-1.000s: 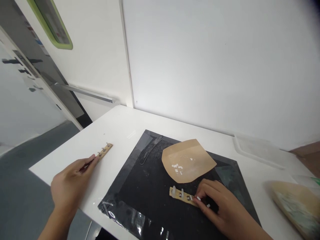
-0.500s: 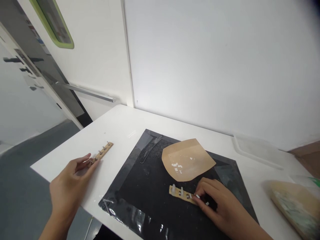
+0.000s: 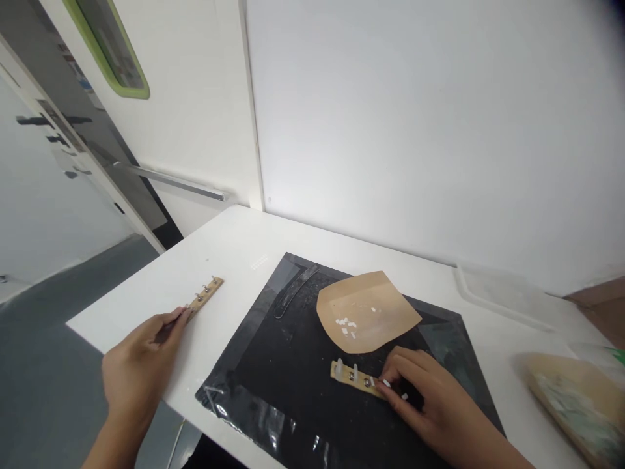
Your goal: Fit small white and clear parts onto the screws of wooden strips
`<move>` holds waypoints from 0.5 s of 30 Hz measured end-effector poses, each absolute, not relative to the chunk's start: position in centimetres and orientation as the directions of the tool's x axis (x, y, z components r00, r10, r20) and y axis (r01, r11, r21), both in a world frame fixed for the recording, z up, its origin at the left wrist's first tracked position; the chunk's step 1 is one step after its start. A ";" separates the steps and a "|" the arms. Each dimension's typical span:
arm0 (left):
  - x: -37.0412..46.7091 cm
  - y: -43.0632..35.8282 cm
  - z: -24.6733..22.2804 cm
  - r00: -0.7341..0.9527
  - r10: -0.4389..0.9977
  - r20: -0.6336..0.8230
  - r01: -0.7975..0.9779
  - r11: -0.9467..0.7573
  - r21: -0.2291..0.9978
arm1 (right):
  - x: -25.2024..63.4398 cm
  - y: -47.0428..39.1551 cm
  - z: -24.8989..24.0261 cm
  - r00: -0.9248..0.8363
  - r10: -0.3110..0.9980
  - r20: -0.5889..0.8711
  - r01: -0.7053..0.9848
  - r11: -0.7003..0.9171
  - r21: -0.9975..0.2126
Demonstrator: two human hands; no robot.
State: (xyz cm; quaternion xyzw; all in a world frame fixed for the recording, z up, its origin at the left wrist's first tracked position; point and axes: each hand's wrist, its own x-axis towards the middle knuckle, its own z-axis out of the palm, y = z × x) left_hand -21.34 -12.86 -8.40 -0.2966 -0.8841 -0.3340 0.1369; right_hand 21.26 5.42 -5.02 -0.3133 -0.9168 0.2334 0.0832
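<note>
My left hand [image 3: 144, 355] is closed at the near end of a narrow wooden strip [image 3: 209, 294] on the white table. Several small metal clips stand in a row along it, and a tiny pale piece shows at the fingertips. My right hand [image 3: 427, 394] pinches the right end of a second wooden strip [image 3: 359, 378] over the black mat [image 3: 273, 371]. Two translucent nail-tip-like pieces stand upright on its left part, beside round metal bases. Small white bits show at the right fingertips; the strip's far end is hidden by the hand.
A tan sheet [image 3: 368, 306] with scattered white bits lies on the mat. A dark curved file-like strip [image 3: 297, 290] is at the mat's upper left. To the right are a clear plastic tray [image 3: 502, 296] and a bag-like packet [image 3: 571, 397]. A wall [image 3: 415, 130] borders the table.
The fingers of my left hand have closed in tighter at the near end of the clip strip. My right hand and its strip stay in place. The view has shifted slightly.
</note>
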 end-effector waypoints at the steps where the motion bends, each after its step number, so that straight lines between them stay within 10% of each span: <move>1: -21.3 -12.8 -8.3 -0.802 0.424 0.420 0.595 0.630 0.499 | 21.3 5.4 -5.0 -0.790 0.613 0.008 0.534 0.696 -0.480; 15: -21.2 -12.5 -7.1 -0.937 0.312 0.158 0.345 0.754 0.558 | 21.1 5.1 -4.4 -0.789 0.611 0.066 0.507 0.708 -0.491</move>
